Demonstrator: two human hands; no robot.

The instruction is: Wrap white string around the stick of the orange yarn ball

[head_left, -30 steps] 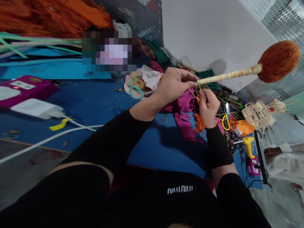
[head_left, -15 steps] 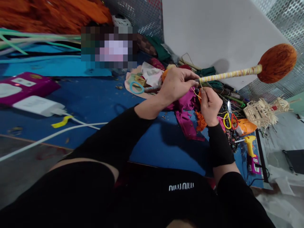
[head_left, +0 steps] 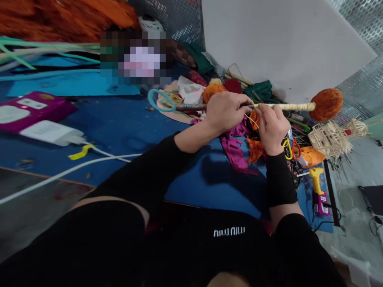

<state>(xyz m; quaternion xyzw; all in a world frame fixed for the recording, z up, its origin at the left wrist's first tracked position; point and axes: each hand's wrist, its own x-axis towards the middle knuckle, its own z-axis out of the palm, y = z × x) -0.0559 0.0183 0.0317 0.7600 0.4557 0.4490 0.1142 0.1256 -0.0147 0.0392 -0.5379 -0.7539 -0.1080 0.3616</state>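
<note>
A long stick (head_left: 190, 107) lies level across both hands. Its left part is bare and dark and ends in a light-blue loop (head_left: 150, 99); the right part has a pale yellow wrapping (head_left: 296, 107) and carries an orange fuzzy ball (head_left: 326, 104). My left hand (head_left: 225, 111) is closed round the dark part. Right beside it, my right hand (head_left: 273, 126) pinches the stick where the wrapping begins, and its fingers hide that spot. A thin yellow strand (head_left: 251, 120) hangs between the hands. Magenta cloth (head_left: 235, 153) lies below them.
Scissors (head_left: 291, 148), a yellow glue gun (head_left: 316, 179) and a purple power strip (head_left: 322, 203) lie to the right, near a woven stick piece (head_left: 327, 137). Another purple power strip (head_left: 56, 104) with a white charger (head_left: 52, 131) and cable sits left. A white board (head_left: 275, 44) stands behind.
The stick has swung level and slid left, with its ball lower and the blue loop further left. My right hand has moved up from below the stick onto it.
</note>
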